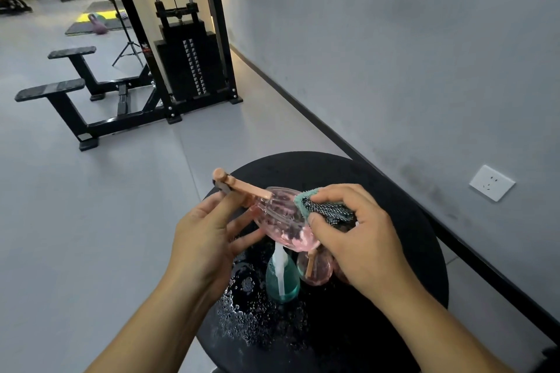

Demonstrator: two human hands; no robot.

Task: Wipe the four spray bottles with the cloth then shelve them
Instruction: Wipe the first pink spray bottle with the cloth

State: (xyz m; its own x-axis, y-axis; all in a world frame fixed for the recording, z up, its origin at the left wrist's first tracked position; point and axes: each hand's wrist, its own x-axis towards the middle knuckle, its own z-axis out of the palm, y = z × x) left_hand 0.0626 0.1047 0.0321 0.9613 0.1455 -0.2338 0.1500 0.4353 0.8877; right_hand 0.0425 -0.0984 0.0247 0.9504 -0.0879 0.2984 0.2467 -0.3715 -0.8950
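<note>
We tip clear pink plastic spray bottle [281, 221] sideways above round black wet table [394, 190]; left hand [206, 239] fingers clamp pump neck, steadying it. Right hand [360, 239] fingers pinch teal-edged checked cloth [321, 209] against body, wiping.

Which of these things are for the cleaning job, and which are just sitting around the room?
For the job:
pink bottle in the left hand
cloth in the right hand
teal bottle
second pink bottle
wet black table

Just around:
weight machine
kettlebell
wall socket
</note>
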